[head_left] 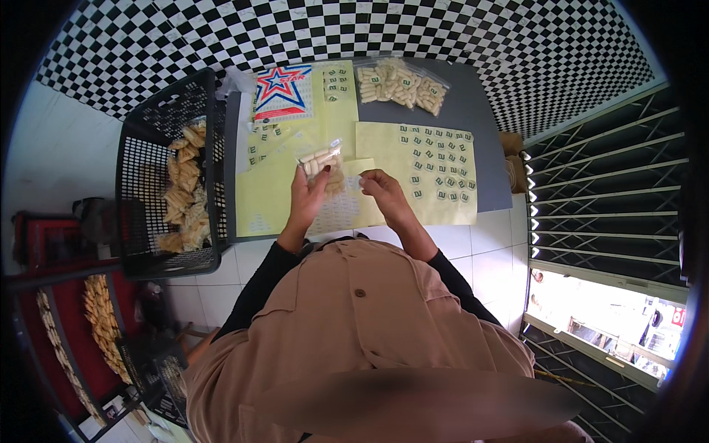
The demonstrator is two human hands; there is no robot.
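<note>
My left hand (306,199) grips a small clear plastic bag (322,164) of pale, stick-shaped pieces, its thumb lying across the front. To the right of the bag, my right hand (382,193) is closed in a pinch. A small pale sticker (361,181) shows at its fingertips, mostly covered by them. Beneath both hands lie yellow backing sheets (281,203). The right-hand sheet (377,151) carries rows of round stickers (439,159) with dark green print. Several filled bags (399,83), some with a round sticker on the front, lie together at the table's far side.
A grey table (484,111) stands against a checkered wall (295,29). On its far left is a sheet with a star design (283,88). Left of the table, a black plastic basket (136,155) holds packed snacks (185,184). A folding metal gate (605,184) is at the right.
</note>
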